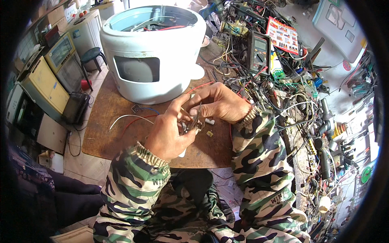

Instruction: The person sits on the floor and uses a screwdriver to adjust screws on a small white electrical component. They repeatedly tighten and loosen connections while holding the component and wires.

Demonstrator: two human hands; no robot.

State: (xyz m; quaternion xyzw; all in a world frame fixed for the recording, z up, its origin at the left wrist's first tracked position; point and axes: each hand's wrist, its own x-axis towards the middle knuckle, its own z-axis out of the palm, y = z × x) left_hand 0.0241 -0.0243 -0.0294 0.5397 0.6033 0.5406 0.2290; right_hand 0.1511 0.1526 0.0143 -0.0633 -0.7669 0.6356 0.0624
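Observation:
Both my hands meet above the brown wooden tabletop (95, 139), in front of a white round appliance housing (162, 87). My left hand (172, 131) is closed around a small metal part with wires (197, 124), mostly hidden by the fingers. From the right, my right hand (221, 104) pinches a thin dark piece (199, 110) against that part; its exact kind cannot be made out. A white wire (125, 116) and a red wire (135, 121) lie left of my left hand. Below my right hand are a small white block (209, 121) and a small yellowish piece (209, 133).
Tangled cables and electrical parts crowd the right side, with a multimeter (259, 52) and a red-and-white printed sheet (282, 35) among them. A dark stool (91, 54) and yellow cabinets (46, 87) stand beyond the table's left edge. Another person's dark-clothed leg (75, 192) shows at lower left.

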